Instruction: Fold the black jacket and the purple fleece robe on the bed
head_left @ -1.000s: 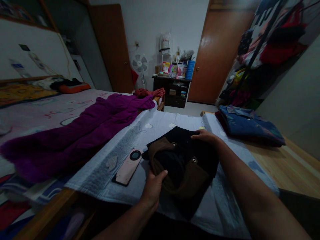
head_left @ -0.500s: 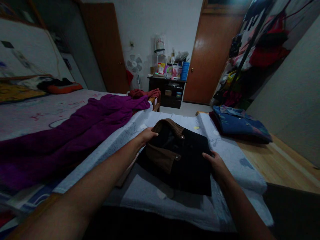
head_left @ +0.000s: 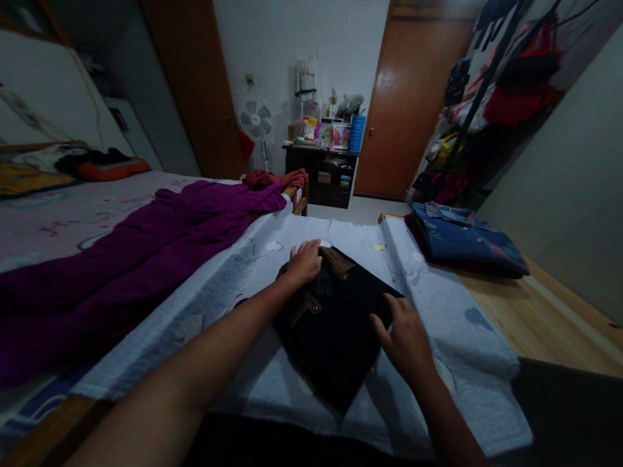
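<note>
A folded black garment (head_left: 341, 331) with a brown collar and metal snaps lies turned at an angle on a pale blue patterned cloth (head_left: 467, 331). My left hand (head_left: 305, 261) rests on its far left part by the collar, fingers spread a little and pointing away from me. At the garment's right side is my right hand (head_left: 402, 327), thumb and fingers apart, touching or just over the dark fabric. Part of the collar is hidden beneath my left hand and forearm.
On the wooden surface (head_left: 549, 305) at the right sits a folded blue floral garment (head_left: 462, 237) atop dark red fabric. A purple blanket (head_left: 195, 227) covers the bed edge at the left. Beyond are a black shelf (head_left: 321, 175) and a fan (head_left: 256, 120).
The black garment has turned, so one corner now points toward me. My left hand has moved from gripping the collar's edge to lying over it; my right hand has opened and shifted slightly left.
</note>
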`<state>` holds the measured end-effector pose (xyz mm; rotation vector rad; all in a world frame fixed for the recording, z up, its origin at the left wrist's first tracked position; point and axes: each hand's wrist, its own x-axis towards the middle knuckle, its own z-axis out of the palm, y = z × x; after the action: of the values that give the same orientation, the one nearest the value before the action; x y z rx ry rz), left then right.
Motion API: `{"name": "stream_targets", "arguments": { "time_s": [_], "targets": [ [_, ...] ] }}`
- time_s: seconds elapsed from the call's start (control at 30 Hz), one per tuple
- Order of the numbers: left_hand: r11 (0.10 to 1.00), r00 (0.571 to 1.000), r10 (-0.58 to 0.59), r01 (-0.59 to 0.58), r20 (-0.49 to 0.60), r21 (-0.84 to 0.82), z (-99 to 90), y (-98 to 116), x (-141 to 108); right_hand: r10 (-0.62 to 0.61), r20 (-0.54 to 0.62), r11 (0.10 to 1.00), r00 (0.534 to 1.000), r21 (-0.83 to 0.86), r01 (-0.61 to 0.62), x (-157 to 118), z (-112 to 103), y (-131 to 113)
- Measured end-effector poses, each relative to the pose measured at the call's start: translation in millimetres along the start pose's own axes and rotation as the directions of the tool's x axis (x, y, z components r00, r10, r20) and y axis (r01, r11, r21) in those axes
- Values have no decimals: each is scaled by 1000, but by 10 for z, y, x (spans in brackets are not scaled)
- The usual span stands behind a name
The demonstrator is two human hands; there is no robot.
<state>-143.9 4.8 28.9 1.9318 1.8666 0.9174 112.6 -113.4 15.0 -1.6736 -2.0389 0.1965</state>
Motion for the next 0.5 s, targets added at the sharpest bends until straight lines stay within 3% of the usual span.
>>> {"name": "stream_targets", "arguments": {
  "time_s": [0.1, 0.17, 0.27, 0.37, 0.5],
  "targets": [
    [988, 979, 147, -153, 139, 34, 245, 97, -275, -185, 0, 982, 983, -39, 185, 153, 153, -179],
    [990, 976, 141, -137, 169, -33, 392, 64, -426, -251, 92, 963, 964, -77, 258, 181, 337, -236],
    [987, 988, 103, -88, 114, -132, 538, -54, -549, -261, 197, 949, 945, -130, 288, 149, 568, -224],
    [990, 990, 87, -73, 115, -123, 576, -109, -579, -250, 216, 945, 944, -158, 286, 114, 643, -184],
    [983, 991, 79, -60, 110, -174, 491, -37, -695, -228, 242, 954, 943, -139, 266, 151, 566, -185]
  ]
}}
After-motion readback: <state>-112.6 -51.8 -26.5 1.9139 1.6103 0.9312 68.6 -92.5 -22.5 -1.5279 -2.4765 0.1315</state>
